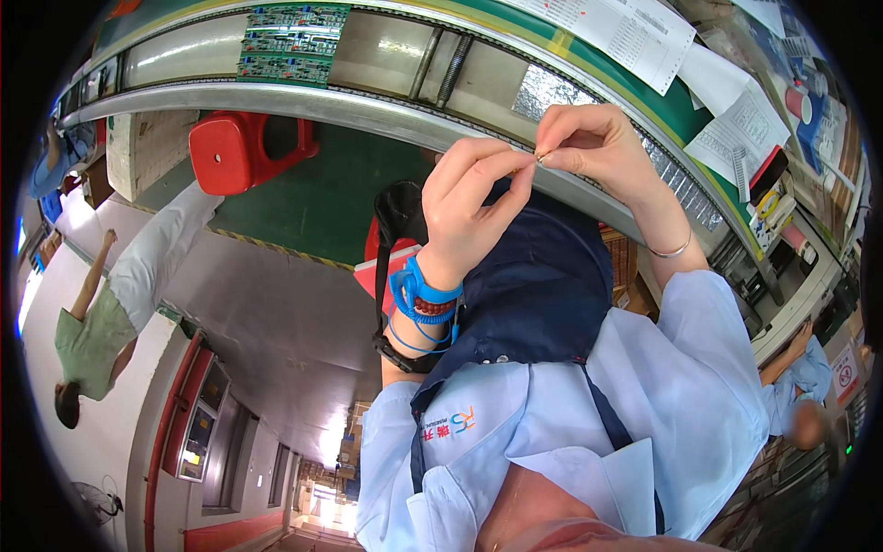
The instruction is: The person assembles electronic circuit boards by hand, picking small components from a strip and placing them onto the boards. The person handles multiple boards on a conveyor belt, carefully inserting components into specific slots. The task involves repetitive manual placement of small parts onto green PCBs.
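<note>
Both my hands are raised over the near rail of a conveyor, with their fingertips meeting. A tiny brass-coloured piece point(541, 157) shows between them, too small to name. My left hand point(474, 202) pinches it from the left with thumb and forefinger, the other fingers curled. A blue coiled wrist strap point(423, 294) and a beaded bracelet circle that wrist. From the other side, my right hand point(598, 147) pinches the same piece, its fingers bent above the thumb. A thin bangle point(673, 247) sits on the right wrist.
Green circuit boards point(292, 44) with many components lie on the conveyor point(377, 101) at the far left. Papers point(635, 37) cover the bench at the far right. A red stool point(225, 152) stands beyond the rail at left. Other people are at both sides.
</note>
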`<state>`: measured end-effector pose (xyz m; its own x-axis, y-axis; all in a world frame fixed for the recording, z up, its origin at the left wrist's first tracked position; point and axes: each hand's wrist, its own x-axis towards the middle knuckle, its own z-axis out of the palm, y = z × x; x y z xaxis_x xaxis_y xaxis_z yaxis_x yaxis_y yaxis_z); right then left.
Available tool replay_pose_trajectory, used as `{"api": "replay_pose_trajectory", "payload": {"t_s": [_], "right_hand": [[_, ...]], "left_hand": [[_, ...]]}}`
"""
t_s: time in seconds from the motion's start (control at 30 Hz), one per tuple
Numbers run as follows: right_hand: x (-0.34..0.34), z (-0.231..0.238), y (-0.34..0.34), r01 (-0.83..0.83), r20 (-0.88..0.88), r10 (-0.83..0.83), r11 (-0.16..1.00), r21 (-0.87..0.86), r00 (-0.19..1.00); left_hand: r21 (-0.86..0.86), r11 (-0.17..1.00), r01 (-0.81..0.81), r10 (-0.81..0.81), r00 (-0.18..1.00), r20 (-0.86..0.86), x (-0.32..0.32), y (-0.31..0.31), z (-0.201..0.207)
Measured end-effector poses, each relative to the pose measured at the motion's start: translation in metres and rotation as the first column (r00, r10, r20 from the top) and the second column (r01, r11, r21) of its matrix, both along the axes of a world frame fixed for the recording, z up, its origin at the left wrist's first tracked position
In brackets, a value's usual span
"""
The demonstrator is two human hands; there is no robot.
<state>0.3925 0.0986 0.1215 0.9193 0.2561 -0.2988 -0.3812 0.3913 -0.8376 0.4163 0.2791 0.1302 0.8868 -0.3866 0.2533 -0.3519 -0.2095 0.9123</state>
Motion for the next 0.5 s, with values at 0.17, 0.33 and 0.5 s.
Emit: {"api": "replay_pose_trajectory", "payload": {"t_s": [0.17,0.33,0.5], "right_hand": [[0.0002,-0.0002,-0.0027,-0.036,-0.017,0.037,0.999,0.022,0.999],[-0.0008,-0.0011,-0.0037,-0.047,-0.013,0.047,0.998,0.033,0.999],[-0.0026,-0.0011,-0.0052,-0.062,-0.01,0.062,0.998,0.022,0.998]], "left_hand": [[0.002,1.0,0.016,-0.016,1.0,0.022,-0.001,-0.0006,-0.0003],[-0.008,0.999,0.031,-0.03,0.999,0.029,-0.0012,-0.0015,0.0002],[-0.013,0.999,0.053,-0.052,0.998,0.039,-0.0012,-0.0019,0.0007]]}}
